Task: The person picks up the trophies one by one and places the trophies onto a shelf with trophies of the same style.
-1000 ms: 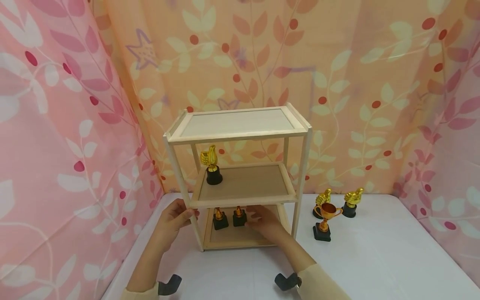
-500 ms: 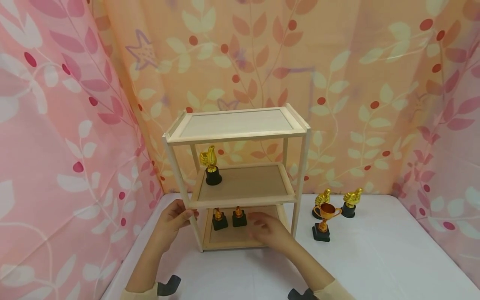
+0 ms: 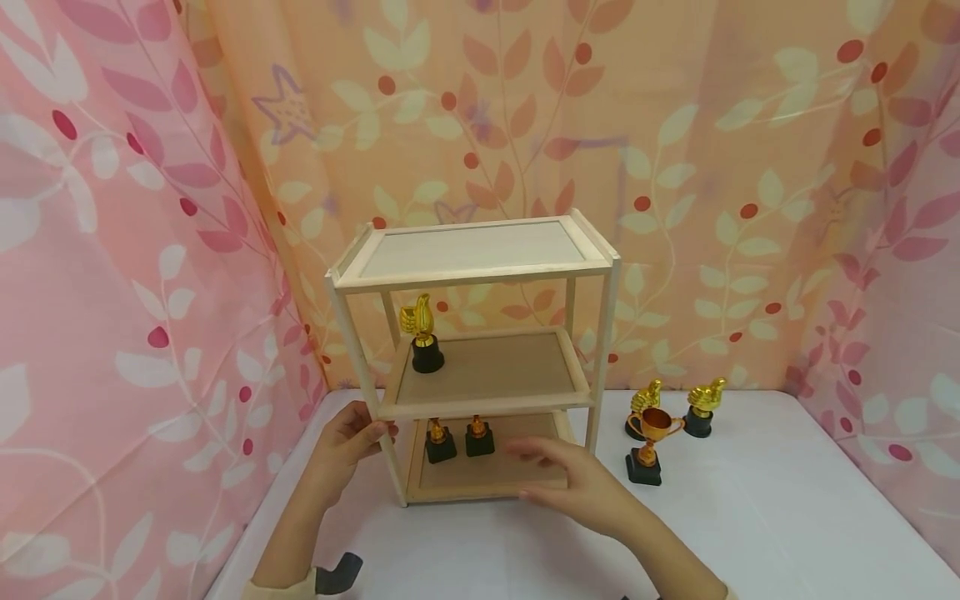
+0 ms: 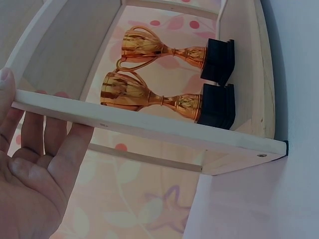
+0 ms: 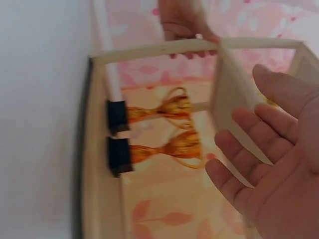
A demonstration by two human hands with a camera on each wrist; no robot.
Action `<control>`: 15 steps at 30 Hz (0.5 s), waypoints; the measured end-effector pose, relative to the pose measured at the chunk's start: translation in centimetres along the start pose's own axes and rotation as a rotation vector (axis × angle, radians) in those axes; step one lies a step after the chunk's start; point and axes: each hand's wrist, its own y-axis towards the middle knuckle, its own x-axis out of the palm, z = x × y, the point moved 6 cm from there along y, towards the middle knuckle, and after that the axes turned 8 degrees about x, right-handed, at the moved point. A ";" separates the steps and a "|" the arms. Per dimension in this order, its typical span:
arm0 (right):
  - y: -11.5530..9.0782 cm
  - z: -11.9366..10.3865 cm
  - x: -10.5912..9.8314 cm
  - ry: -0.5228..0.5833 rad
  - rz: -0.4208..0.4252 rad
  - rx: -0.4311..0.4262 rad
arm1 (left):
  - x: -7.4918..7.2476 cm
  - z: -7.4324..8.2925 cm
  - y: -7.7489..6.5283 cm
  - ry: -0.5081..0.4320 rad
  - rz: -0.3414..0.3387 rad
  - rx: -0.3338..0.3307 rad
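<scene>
A pale wooden three-tier shelf (image 3: 480, 410) stands in the middle of the table. My left hand (image 3: 341, 454) grips its front left post (image 3: 397, 479), thumb on one side and fingers curled behind, as the left wrist view also shows. On the bottom tier two gold cup trophies with black square bases stand side by side, the left one (image 3: 440, 444) and the right one (image 3: 479, 437). In the head view the middle tier hides their cups. My right hand (image 3: 585, 487) is in front of the bottom tier's right half, fingers extended and holding nothing.
A gold thumbs-up trophy (image 3: 427, 354) stands at the left of the middle tier. Right of the shelf, a bronze-coloured cup trophy (image 3: 645, 465) overlaps a thumbs-up trophy (image 3: 641, 400), with another thumbs-up trophy (image 3: 701, 417) beside them. Patterned curtains (image 3: 712, 208) enclose the table.
My right hand has let go of the right cup trophy on the bottom tier and drawn back toward the front right, its fingers spreading. The left hand keeps its grip on the post.
</scene>
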 end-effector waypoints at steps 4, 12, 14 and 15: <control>-0.8 -1.4 -1.7 -0.025 0.025 -0.093 | 0.1 0.0 0.2 -0.007 -0.005 0.024; -2.2 -3.0 -5.6 -0.071 0.086 -0.170 | -0.1 0.1 0.1 0.003 -0.003 0.033; -2.6 -3.1 -6.6 -0.083 0.106 -0.162 | -0.1 0.0 0.1 0.005 -0.002 0.029; -2.9 -3.1 -7.2 -0.093 0.119 -0.156 | -0.1 0.0 0.1 0.006 -0.001 0.027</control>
